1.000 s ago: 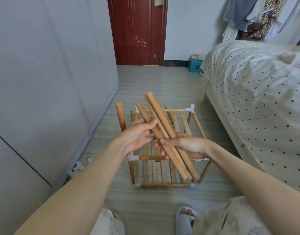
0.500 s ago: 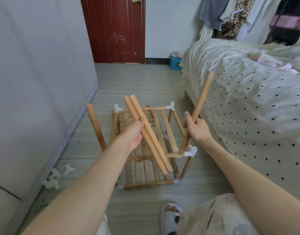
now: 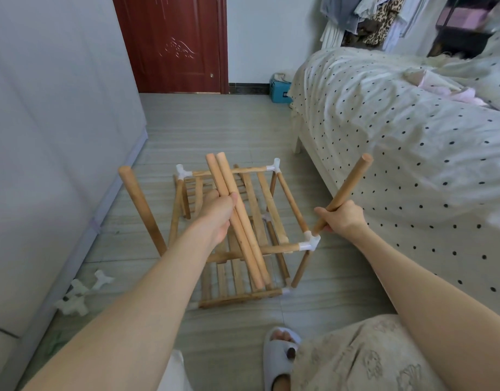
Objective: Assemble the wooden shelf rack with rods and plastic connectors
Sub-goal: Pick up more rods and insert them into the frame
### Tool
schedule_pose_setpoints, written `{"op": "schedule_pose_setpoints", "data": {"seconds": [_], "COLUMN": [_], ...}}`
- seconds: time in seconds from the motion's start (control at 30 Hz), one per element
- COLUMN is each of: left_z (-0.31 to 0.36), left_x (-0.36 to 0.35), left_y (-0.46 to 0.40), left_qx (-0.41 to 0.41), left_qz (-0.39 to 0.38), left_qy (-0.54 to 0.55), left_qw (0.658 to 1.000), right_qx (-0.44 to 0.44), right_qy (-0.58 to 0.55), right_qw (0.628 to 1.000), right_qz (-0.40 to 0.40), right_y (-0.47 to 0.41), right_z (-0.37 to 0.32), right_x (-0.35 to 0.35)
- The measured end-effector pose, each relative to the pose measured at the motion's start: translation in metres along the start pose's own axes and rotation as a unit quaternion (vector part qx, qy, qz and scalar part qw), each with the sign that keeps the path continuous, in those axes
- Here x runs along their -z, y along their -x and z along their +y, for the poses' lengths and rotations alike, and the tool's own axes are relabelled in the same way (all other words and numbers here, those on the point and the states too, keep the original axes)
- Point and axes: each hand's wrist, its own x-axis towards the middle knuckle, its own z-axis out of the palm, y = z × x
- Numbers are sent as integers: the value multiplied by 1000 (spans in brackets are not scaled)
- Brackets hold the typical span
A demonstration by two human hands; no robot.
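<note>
- The left hand (image 3: 219, 214) gripped two rods (image 3: 237, 218) above the shelf rack (image 3: 260, 204) on the floor.
- The right hand (image 3: 341, 218) held one rod (image 3: 346, 190) tilted into the rack's near right connector (image 3: 310, 241).
- A bed (image 3: 398, 142) stood just beside, and loose connectors (image 3: 79, 294) lay by the wall.

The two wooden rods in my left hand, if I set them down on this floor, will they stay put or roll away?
The two rods look round and smooth, so on the flat tiled floor they would probably roll. They look straight and stiff, unlikely to bend. Your left hand holds both with ease, so they are likely light; laying them against the rack might stop them.
</note>
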Motion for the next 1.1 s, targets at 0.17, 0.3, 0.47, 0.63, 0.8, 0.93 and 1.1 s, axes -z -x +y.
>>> {"op": "schedule_pose_setpoints", "data": {"seconds": [0.17,0.3,0.47,0.63,0.8,0.93,1.1], "left_z": [0,-1,0,-2,-5,-4,-1], "left_x": [-5,-3,4,11,15,15,13], "left_y": [1,1,-3,-10,-13,-11,-4], "left_qx": [-1,0,-1,-8,-3,-4,-10], "left_qz": [-11,-12,-15,-14,-16,-26,-27], "left_qy": [3,-2,-16,-44,-58,-55,-48], "left_qw": [1000,1000,1000,999,998,998,998], "right_qx": [-16,-21,10,58,81,54,6], "right_qy": [1,11,26,53,56,56,-1], "right_qw": [1000,999,998,991,988,996,998], "right_qz": [-13,-38,-49,-105,-122,-41,66], "right_y": [-2,-4,-14,-24,-29,-20,4], "right_z": [4,0,2,6,11,14,10], "right_x": [-1,-1,2,7,9,-5,-30]}}
